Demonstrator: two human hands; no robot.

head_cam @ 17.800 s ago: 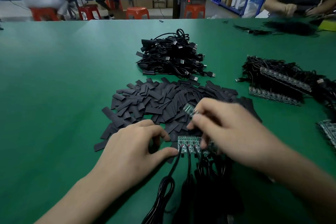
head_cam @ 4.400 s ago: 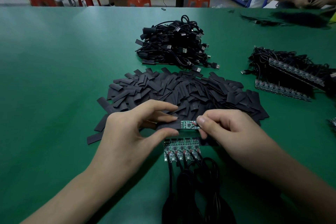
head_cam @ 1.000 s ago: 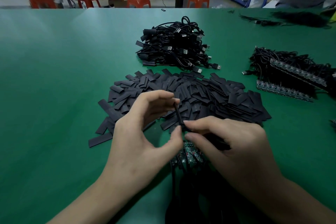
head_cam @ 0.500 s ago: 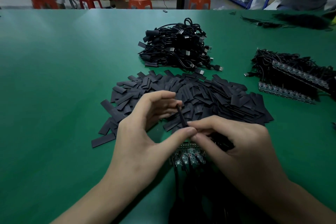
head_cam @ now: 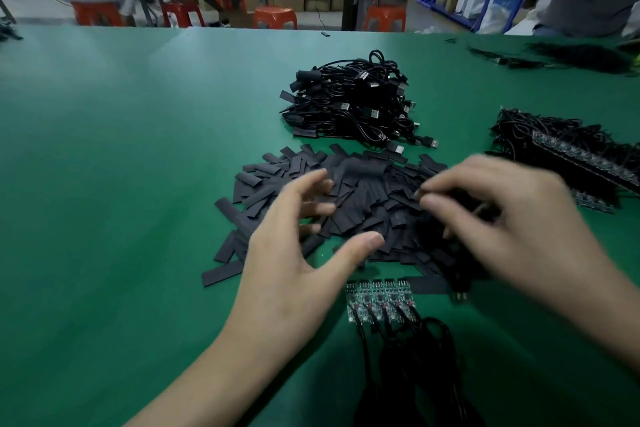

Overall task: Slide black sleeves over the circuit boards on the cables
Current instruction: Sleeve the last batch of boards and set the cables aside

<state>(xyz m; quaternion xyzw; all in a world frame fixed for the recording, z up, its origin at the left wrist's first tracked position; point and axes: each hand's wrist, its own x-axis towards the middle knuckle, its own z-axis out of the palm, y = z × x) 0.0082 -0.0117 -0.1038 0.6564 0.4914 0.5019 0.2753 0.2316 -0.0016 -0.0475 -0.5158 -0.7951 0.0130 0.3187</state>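
Half a second ago both hands pinched one sleeve. Now the left hand has let go and its fingers are spread over the sleeves. The right hand is blurred: the fingers are curled, but on what I cannot tell. The boards lie on the desk just near side of the left thumb.

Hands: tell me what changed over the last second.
The left hand let go of the black sleeve it pinched with the right hand and now spreads its fingers over the sleeve pile. The right hand swung off to the right, blurred; whether it carries anything I cannot tell. The row of circuit boards now shows uncovered. Sleeve pile and cable heap stayed put.
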